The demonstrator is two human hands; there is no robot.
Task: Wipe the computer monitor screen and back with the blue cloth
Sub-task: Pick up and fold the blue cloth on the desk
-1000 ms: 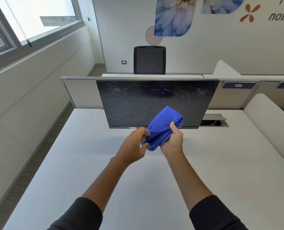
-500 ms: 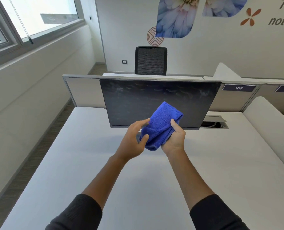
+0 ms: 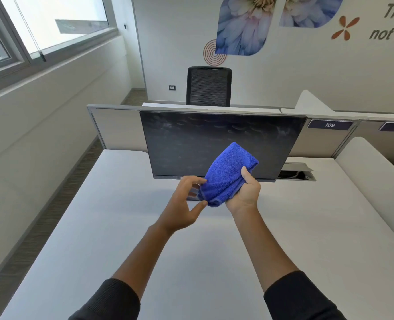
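The dark monitor (image 3: 191,144) stands on the white desk (image 3: 99,227) facing me, its screen covered in smudges. A bunched blue cloth (image 3: 226,174) is held in front of the monitor's lower edge. My right hand (image 3: 244,192) grips the cloth from the right, thumb on top. My left hand (image 3: 182,204) sits just left of the cloth with relaxed fingers; its fingertips touch the cloth's left edge and the thumb is spread away. The monitor's back and stand are hidden.
A grey partition (image 3: 117,128) runs behind the monitor with number plates 109 (image 3: 329,125) and 110. An open cable hatch (image 3: 295,174) sits right of the monitor. A black chair (image 3: 208,86) stands beyond. A curved white divider (image 3: 371,172) borders the desk's right side.
My left hand has loosened from the cloth's lower left, its thumb now spread away. The right hand keeps hold of the cloth, which stays in front of the screen's lower edge.
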